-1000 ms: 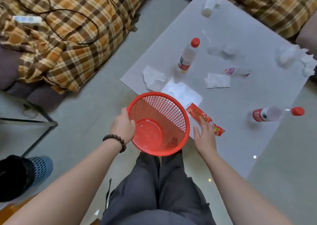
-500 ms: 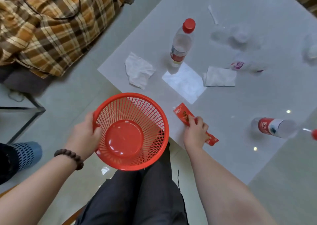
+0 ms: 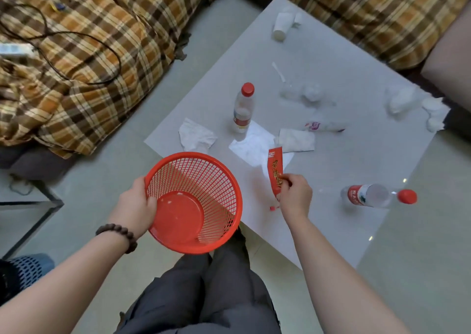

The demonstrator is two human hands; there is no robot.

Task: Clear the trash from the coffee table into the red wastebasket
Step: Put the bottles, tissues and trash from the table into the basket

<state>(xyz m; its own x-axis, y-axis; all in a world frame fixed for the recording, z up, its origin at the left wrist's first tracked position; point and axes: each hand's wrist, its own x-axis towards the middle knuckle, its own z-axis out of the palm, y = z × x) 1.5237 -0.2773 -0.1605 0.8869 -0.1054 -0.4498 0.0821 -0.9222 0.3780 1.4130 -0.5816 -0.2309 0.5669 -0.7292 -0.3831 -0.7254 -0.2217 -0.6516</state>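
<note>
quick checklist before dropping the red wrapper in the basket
1. Red wrapper held in right hand: ok, pinched near its lower end and lifted off the table.
2. Red wastebasket steadied: ok, left hand grips its rim.
3. Basket opening clear: ok, it faces up and looks empty.
4. Wrapper over the basket: not ok, it is to the right of the rim, over the coffee table.
5. Nothing between wrapper and basket: ok.
6. Small red scrap under the hand is loose trash: cannot tell.
</note>
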